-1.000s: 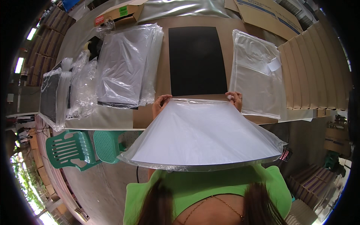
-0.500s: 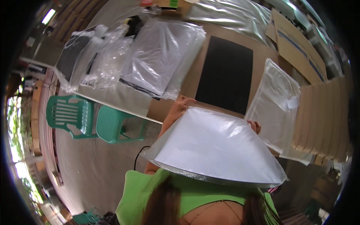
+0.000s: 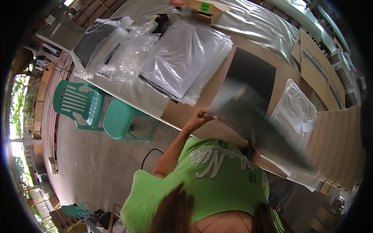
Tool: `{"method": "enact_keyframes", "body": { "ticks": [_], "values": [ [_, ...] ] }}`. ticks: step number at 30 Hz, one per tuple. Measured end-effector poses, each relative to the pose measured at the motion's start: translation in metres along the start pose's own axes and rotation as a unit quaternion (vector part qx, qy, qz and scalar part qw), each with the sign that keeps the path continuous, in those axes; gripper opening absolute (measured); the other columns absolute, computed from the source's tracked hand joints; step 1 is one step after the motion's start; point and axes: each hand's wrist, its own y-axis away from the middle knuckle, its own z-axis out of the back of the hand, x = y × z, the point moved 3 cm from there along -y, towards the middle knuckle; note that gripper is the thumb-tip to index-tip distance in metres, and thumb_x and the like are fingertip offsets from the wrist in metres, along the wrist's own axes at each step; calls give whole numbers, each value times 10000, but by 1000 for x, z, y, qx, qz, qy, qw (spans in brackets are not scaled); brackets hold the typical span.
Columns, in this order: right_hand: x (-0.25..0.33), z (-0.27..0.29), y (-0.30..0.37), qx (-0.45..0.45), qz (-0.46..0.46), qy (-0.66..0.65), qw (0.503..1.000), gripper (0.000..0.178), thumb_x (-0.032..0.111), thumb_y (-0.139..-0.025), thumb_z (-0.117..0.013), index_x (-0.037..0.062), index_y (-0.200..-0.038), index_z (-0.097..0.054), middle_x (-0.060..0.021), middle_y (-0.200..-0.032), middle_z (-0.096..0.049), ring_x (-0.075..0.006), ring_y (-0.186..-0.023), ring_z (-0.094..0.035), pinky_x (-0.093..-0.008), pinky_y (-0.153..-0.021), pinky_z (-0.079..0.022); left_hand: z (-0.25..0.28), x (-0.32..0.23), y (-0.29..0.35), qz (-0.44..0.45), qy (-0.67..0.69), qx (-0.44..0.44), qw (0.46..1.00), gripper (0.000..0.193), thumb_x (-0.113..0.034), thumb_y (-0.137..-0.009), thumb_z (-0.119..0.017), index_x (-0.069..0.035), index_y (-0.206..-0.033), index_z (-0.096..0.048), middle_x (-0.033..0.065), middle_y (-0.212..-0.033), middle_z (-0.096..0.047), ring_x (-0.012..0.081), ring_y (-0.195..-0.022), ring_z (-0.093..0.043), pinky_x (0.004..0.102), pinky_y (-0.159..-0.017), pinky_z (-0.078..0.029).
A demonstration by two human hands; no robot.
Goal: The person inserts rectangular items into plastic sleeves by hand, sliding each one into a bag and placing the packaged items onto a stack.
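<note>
Mostly flat, thin and smooth around the work: a grey panel [image 3: 254,118], blurred, tilted above the table's near edge and covering the near end of a matte black sheet [image 3: 254,73]. Pinched at its left corner by the left hand [image 3: 201,117], with thumb and fingers drawn to a narrow gap on the edge. Of the right hand [image 3: 251,151], perhaps only a patch of blurred skin under the panel's lower side; too hidden to tell its grip.

Beneath the black sheet, stiff brown board [image 3: 215,85]; beyond, shiny, wrinkled cream sheeting [image 3: 256,25]. To the left, a stack of pale sheets [image 3: 178,58] in glossy, creased clear film, beside crumpled, bunched plastic [image 3: 130,56]. To the right, flat clear bags [image 3: 293,103], then brown cardboard [image 3: 334,143] in ribbed, close-set layers. Off the table's near side, a slatted green chair [image 3: 79,103] and a perforated green stool [image 3: 124,118].
</note>
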Motion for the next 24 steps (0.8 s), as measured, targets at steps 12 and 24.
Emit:
{"method": "enact_keyframes", "body": {
  "ticks": [12,24],
  "values": [
    [22,-3,-7,20,6,14,1000,53,97,-827,-588,74,-871,-608,-87,-807,-562,-278,-817,-515,-377,-788,-372,172,-73,-18,-159,58,-265,949,277,-122,-861,-605,-65,-1132,-605,-28,-971,-631,67,-870,-566,236,-815,-424],
    [18,-1,-4,25,-24,30,999,71,88,-813,-609,82,-884,-610,-80,-830,-576,-276,-868,-522,-374,-826,-374,321,-63,-63,-3,-208,-355,911,459,-204,-820,-683,-46,-1231,-551,67,-1037,-635,130,-911,-580,249,-808,-450]
  ]
}}
